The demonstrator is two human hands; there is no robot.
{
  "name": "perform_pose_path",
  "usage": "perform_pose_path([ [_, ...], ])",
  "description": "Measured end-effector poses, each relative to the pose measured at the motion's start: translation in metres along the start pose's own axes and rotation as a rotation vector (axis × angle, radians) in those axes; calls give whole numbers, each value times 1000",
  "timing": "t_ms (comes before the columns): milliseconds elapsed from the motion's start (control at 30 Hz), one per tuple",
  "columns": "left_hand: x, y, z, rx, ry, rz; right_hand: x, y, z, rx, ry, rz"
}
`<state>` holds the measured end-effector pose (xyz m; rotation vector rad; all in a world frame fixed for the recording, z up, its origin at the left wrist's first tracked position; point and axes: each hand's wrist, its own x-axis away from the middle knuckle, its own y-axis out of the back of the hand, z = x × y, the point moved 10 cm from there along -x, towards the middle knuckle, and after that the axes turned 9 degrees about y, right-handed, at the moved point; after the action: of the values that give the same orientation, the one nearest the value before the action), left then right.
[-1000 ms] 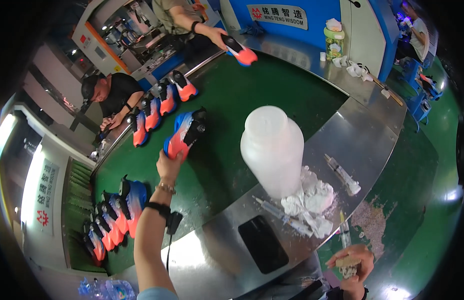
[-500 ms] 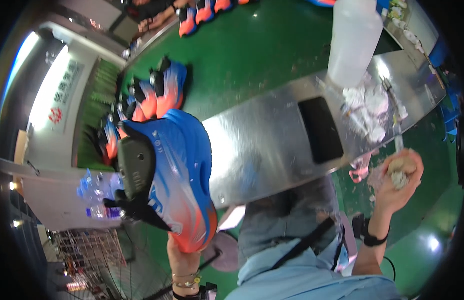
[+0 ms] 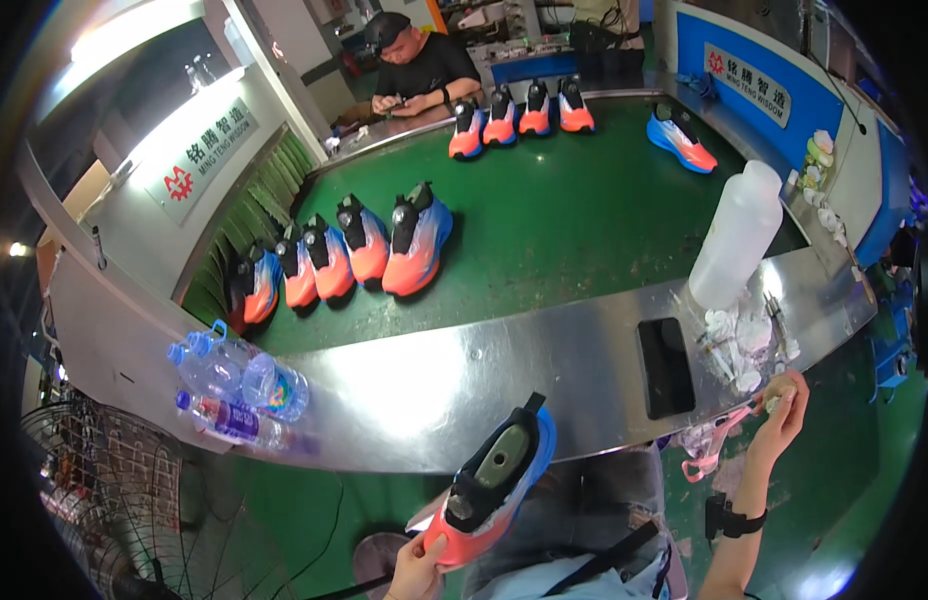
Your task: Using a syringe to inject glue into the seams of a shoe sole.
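My left hand (image 3: pixel 416 570) grips an orange and blue running shoe (image 3: pixel 496 530) by its toe, thumb on the upper. The shoe is tilted in front of my lap, its opening facing up and a grey-green insole (image 3: pixel 499 460) showing inside. My right hand (image 3: pixel 781 425) is raised off the bench's right edge, fingers curled around a pale, crumpled wad (image 3: pixel 774 402), whose kind I cannot make out. Nearby on the metal ledge (image 3: pixel 544 350) lie white crumpled scraps (image 3: pixel 739 340) and thin tools (image 3: pixel 781 325).
A white plastic bottle (image 3: pixel 736 235) and a black phone (image 3: pixel 666 368) rest on the ledge. Matching shoes (image 3: pixel 419 240) line the green belt (image 3: pixel 564 200). Clear bottles (image 3: pixel 274 388) stand left, above a fan (image 3: pixel 104 490). A person (image 3: pixel 429 75) sits across.
The shoe has come down and toward my lap, turned from its side so its opening shows. My right hand is lower, still around the wad. The view has tilted up.
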<state>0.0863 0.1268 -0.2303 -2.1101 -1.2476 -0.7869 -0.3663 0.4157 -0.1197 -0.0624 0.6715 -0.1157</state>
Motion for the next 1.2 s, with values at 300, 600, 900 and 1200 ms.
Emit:
perform_pose_path([
  [300,-25,-1,-60,13,-211,57,-33,-14,-26,21,-134,-116],
  [600,-7,-136,-249,-436,-1007,-16,-1,-12,-31,-53,-271,-45],
  [900,18,-251,-251,-367,-1304,554,-4,-32,-6,20,-304,-9],
  [1200,45,-288,-249,-515,-1481,758,-8,-137,162,-1271,-218,604],
])
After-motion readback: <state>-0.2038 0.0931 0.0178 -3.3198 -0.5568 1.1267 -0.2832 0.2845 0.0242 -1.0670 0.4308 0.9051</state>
